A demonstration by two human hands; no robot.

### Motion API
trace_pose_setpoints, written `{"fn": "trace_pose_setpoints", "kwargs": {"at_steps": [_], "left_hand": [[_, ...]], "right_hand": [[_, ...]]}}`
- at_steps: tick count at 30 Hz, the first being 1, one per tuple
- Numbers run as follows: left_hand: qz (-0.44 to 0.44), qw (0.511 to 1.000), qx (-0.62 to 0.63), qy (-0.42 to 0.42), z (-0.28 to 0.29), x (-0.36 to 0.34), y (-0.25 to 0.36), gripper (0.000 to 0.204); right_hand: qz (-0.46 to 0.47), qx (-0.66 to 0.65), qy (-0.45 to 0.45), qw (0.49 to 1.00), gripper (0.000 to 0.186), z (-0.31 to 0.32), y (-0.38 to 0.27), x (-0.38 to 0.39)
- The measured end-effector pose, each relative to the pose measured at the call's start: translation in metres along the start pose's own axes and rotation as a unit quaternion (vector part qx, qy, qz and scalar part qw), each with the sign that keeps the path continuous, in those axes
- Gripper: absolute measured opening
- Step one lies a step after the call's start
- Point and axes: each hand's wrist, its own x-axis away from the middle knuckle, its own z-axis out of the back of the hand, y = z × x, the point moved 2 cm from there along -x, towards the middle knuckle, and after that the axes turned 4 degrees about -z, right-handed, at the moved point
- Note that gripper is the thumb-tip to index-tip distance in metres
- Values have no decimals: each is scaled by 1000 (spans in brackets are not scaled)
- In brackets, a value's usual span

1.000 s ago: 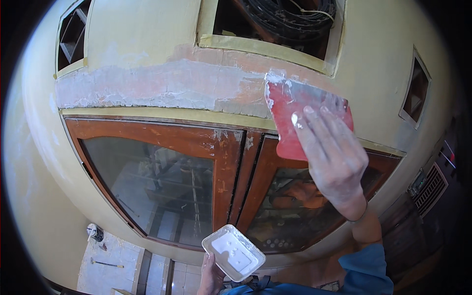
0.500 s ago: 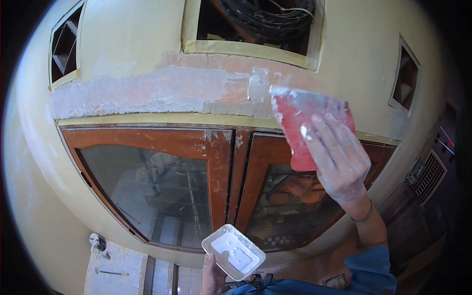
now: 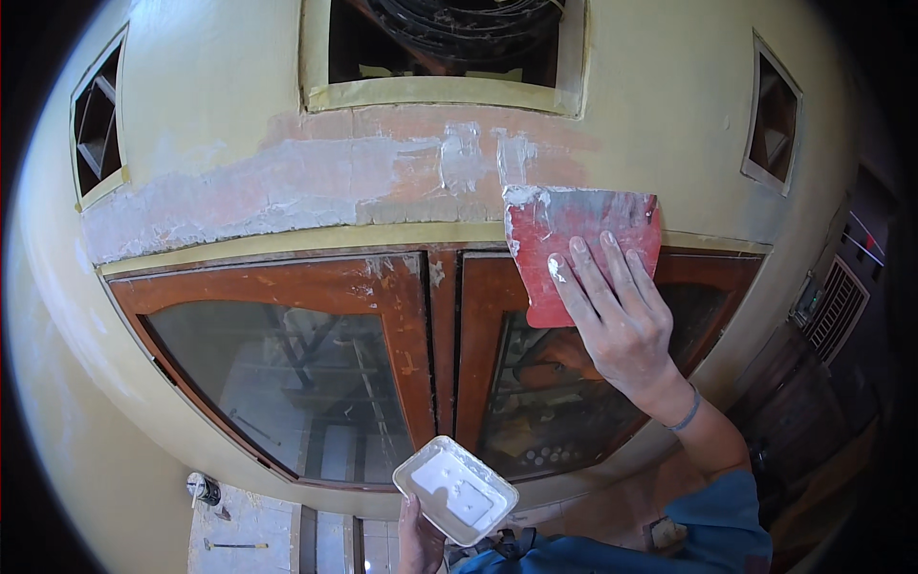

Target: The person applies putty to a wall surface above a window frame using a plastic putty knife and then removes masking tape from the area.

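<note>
Scraper in the head view looks light, thin and springy, likely slippery where white filler clings; best gripped across its red body. The right hand holds it there, blade edge above the doors. The left hand holds a light-looking tray by one side, before the doors' lower edge.

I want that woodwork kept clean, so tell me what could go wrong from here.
White paste on the edge of the red scraper in the right hand might drop onto the wooden door frame, which already has pale smears. The shallow white tray, held by the left hand at one side, could tip and spill its paste. White dabs on the wall may dry uneven.
</note>
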Motion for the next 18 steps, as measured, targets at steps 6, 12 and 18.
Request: {"fn": "trace_pose_setpoints", "kwargs": {"at_steps": [6, 12, 18], "left_hand": [[-16, 1000, -10, 0, 2, 0, -4, 74], [6, 1000, -17, -9, -8, -3, -6, 72], [14, 1000, -8, 12, -16, 7, 2, 70]], "right_hand": [[-24, -64, 93, 993, 37, 41, 19, -33], [-74, -39, 91, 992, 38, 26, -16, -52], [-69, -79, 70, 992, 44, 26, -33, -41]]}}
